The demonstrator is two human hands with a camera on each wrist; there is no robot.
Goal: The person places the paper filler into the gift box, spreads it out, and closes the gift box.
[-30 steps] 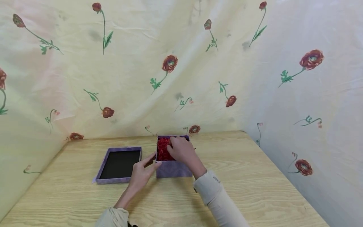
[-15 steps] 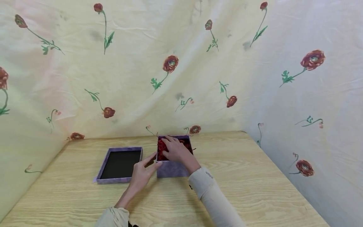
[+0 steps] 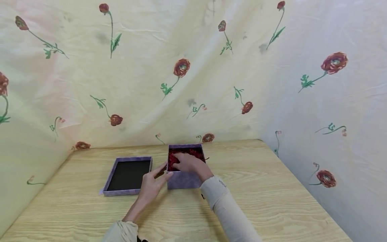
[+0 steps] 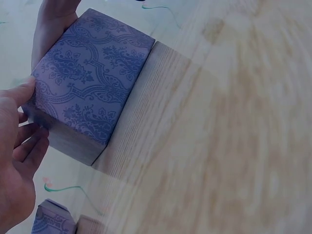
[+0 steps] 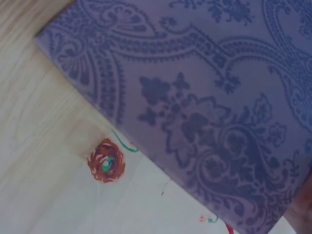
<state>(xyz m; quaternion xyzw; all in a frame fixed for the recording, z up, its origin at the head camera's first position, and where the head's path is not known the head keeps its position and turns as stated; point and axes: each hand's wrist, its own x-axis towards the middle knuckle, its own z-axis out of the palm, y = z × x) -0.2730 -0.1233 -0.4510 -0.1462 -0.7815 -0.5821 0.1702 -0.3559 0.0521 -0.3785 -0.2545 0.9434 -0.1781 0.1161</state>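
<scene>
Red shredded filler [image 3: 171, 160] lies inside the uncovered purple box [image 3: 182, 181], my landmark here. Over the box's near rim reaches my right hand [image 3: 193, 164], thumb and forefinger spread apart in the filler; its other fingers are hidden, and I see nothing clasped. At the box's near left corner, my left hand [image 3: 151, 183] grips lightly, thumb on the front wall, bent fingers against the side. A dark strand [image 3: 207, 158] juts past the box's right rim; I judge lifting the right hand carelessly could drag more out. If the left hand slackened, sideways pressure inside could skid the box, and a forward shove could drive it into the floral cloth [image 3: 145, 67] close behind. Left of the box lies the lid [image 3: 124, 192], near enough that a stray left elbow or wrist might nudge it.
</scene>
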